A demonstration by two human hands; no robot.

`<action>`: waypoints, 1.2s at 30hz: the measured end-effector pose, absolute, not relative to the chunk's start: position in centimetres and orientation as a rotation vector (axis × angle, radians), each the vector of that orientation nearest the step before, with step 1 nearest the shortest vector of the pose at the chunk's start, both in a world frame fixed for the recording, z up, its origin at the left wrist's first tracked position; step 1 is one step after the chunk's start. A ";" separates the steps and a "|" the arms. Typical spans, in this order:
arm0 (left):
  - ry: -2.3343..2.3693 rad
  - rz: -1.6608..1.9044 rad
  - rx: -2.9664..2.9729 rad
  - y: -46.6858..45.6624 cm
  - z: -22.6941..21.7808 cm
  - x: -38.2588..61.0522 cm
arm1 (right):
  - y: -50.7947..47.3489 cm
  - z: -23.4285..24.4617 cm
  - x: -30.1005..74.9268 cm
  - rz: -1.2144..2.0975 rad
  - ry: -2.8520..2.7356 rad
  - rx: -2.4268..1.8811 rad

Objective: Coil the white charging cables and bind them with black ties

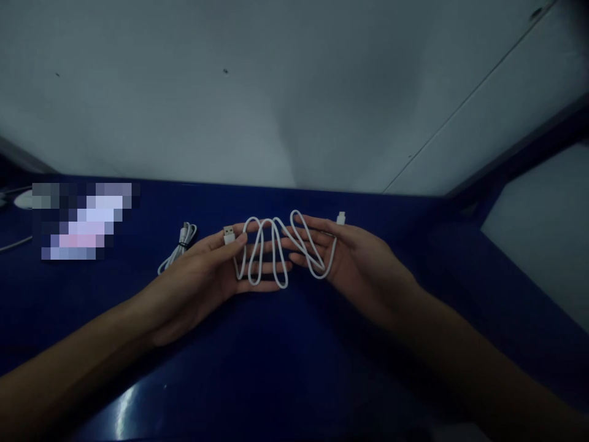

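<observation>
A white USB cable (274, 245) lies in zigzag loops across the fingers of both my hands, held above the blue table. My left hand (202, 273) has its thumb pressed on the cable just below the USB-A plug (229, 235), which points up. At the cable's other end, the thumb of my right hand (368, 261) lies over it, with the small white connector (341, 218) standing up behind. The remaining fingers of both hands extend beneath the loops, their tips close together. Beyond my left wrist rests a second white cable (180, 245), coiled and bound with a black tie.
A bright object at the left is pixelated and cannot be made out. Beside it are a white rounded thing (22, 199) and a thin white cord (16, 245). A pale wall (184, 123) rises behind the blue table (276, 368).
</observation>
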State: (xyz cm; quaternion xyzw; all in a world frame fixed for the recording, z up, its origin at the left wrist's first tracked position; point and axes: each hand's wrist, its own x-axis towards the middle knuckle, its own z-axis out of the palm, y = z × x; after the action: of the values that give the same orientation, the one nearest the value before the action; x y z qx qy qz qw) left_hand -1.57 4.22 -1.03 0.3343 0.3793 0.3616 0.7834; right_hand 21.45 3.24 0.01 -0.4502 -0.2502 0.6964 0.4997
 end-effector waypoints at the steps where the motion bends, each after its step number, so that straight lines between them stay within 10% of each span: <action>1: 0.815 0.769 0.736 4.2 -0.9 -1.8 | 3.2 0.3 21.4 1.676 -0.618 -1.091; 36: 0.787 0.806 0.728 5.2 -3.6 -4.3 | 2.8 -2.5 21.6 1.617 -0.769 -1.018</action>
State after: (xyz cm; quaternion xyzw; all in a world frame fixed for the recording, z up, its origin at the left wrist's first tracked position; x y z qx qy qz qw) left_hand -4.28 5.20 -3.63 0.3371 0.3645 0.3735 0.7836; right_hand 21.58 2.80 -2.49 -0.4238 -0.3200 0.6729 0.5149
